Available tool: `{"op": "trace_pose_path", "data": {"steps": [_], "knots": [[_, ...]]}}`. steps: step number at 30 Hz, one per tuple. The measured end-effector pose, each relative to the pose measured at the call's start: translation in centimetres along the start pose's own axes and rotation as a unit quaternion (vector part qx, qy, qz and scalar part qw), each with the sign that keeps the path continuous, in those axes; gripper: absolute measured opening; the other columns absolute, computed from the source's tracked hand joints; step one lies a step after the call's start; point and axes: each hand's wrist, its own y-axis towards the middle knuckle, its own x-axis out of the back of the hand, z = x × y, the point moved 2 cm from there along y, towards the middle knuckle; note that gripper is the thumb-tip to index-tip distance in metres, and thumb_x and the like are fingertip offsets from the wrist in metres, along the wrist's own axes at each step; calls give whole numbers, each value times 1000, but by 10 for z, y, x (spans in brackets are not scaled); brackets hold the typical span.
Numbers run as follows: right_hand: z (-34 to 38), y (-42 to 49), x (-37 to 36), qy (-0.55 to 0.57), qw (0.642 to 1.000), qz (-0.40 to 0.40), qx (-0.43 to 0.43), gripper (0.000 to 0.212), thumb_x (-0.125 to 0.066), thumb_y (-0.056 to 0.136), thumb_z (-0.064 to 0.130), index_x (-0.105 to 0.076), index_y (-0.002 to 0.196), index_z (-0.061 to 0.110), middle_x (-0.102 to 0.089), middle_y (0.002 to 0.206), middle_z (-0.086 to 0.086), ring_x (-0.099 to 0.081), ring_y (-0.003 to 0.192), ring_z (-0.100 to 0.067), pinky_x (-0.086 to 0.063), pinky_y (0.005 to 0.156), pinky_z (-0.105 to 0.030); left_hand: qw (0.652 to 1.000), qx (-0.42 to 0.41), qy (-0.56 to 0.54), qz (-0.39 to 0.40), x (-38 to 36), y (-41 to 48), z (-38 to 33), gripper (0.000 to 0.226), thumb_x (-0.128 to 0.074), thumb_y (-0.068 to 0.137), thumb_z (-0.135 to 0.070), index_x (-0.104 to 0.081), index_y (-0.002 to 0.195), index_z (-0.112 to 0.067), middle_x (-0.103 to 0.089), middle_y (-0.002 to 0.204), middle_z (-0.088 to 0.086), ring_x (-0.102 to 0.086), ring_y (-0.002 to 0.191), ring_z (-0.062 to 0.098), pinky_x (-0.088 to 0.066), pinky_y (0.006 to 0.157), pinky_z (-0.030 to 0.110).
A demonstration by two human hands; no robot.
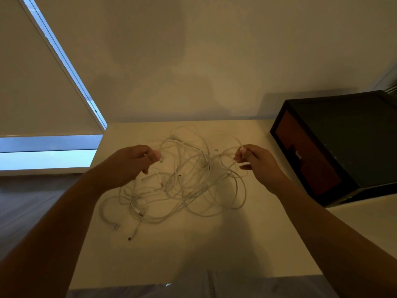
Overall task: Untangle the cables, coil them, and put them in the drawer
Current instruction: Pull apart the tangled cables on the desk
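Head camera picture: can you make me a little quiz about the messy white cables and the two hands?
1. True or false: the tangled white cables lie in one neat coil on the white table.
2. Pick one: the dark drawer box with reddish-brown fronts stands (A) on the person's right, (B) on the person's left, (C) under the cables.
3. Fill the gap: the left hand and the right hand each pinch a ____.

Key: 1 false, they are a loose tangle; 2 A; 3 cable.
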Motion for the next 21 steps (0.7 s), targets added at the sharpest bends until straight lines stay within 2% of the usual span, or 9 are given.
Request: {"op": "trace_pose_path", "data": {"steps": [3,6,9,12,14,16,18,21], "knots": [[20,0,-1,24,999,17,18,26,-46,100,19,-67,86,16,-67,80,3,-62,80,-8,-53,74,-25,1000,5,-11,6,-13,8,-12,22,-57,89,-44,-60,102,-27,-66,73,-1,-55,64,20,-45,59,28],[32,0,-4,26,997,65,34,24,-49,99,19,-70,89,14,-65,78,2,-62,77,-6,-53,76,-25,999,-34,-9,1,-26,15,-33,28,-59,88,-47,-57,108,-28,-67,80,1,-63,77,27,-47,60,30],[39,-2,-11,34,992,114,46,21,-53,97,19,-71,88,16,-64,77,0,-62,77,-9,-53,78,-26,996,-86,5,-13,-38,23,-59,27,-55,89,-49,-60,103,-28,-61,78,-5,-58,72,11,-42,63,25],[40,-2,-17,28,988,136,61,18,-54,96,16,-69,88,18,-63,79,0,-60,78,-9,-52,79,-26,990,-129,40,-39,-49,28,-83,27,-48,97,-38,-67,93,-19,-56,71,-11,-50,63,-2,-34,60,16],[35,0,-21,7,987,144,66,18,-52,97,12,-67,89,17,-63,82,-1,-59,78,-8,-51,78,-24,988,-138,45,-61,-52,29,-89,29,-45,99,-32,-66,82,-19,-51,62,-12,-47,55,-3,-30,55,13],[23,3,-27,-24,988,146,54,21,-49,97,6,-65,88,15,-62,78,2,-57,75,-7,-48,74,-21,985,-148,42,-80,-52,31,-90,30,-44,100,-29,-62,78,-21,-54,69,-14,-49,62,-3,-33,61,10],[8,4,-36,-46,988,148,24,21,-45,98,4,-64,89,9,-59,74,3,-54,70,-8,-45,69,-18,981,-163,10,-102,-47,32,-92,30,-44,100,-22,-62,76,-19,-56,70,-22,-51,70,-9,-32,65,2],[-12,9,-48,-41,990,137,-14,21,-43,98,2,-62,94,-5,-56,74,3,-50,67,-5,-42,66,-14,977,-174,-39,-118,-37,33,-90,28,-45,99,-13,-62,77,-12,-54,52,-30,-49,52,-15,-33,54,3]]}}
